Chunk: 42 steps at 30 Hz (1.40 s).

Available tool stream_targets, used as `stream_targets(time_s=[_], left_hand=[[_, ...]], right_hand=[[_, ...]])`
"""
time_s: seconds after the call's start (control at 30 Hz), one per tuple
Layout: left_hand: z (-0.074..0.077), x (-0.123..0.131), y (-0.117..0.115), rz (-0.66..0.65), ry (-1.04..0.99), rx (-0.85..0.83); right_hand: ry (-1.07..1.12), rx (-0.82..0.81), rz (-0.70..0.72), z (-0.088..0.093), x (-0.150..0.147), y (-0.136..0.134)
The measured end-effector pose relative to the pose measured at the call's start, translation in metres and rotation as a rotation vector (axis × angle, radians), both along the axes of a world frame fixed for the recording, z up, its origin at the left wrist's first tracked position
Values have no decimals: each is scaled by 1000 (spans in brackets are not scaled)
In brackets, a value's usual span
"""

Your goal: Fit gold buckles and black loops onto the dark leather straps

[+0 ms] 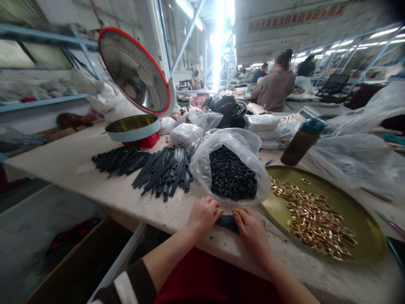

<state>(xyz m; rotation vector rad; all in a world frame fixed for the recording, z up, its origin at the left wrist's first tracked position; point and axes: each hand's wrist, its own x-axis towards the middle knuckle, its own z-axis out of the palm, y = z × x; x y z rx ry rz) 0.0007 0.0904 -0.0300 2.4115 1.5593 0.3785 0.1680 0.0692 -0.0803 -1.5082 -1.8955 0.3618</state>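
Observation:
My left hand [204,216] is closed, its curled fingers at the left end of a dark strap [228,223] by the table's front edge. At the strap's other end my right hand [249,228] grips with fingers bent together. The fingers partly hide both ends. Just beyond my hands lies an open clear plastic bag [199,162] full of small black loops [232,175]. To its left, dark straps [166,169] are fanned in a pile, with another bundle of straps [122,159] beside them. Right of my hands, a round gold-coloured tray [357,223] carries many small gold metal buckles [316,219].
A red-rimmed dish heater [136,69] stands at the back left, above a round tin [133,134]. A dark bottle [299,145] stands behind the tray. Plastic bags [363,160] cover the right side. Another person [275,86] stands farther back.

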Motion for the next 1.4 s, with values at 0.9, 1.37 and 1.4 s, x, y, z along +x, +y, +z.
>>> stream_targets(time_s=[0.9, 1.37, 1.4], left_hand=[[3, -24, -17, -37, -398, -356], [14, -17, -9, 318, -1151, -1057], [16, -17, -11, 325, -1178, -1065]], right_hand=[[570, -406, 79, 33, -7, 40], [112, -83, -89, 39, 25, 128], [127, -92, -83, 42, 25, 119]])
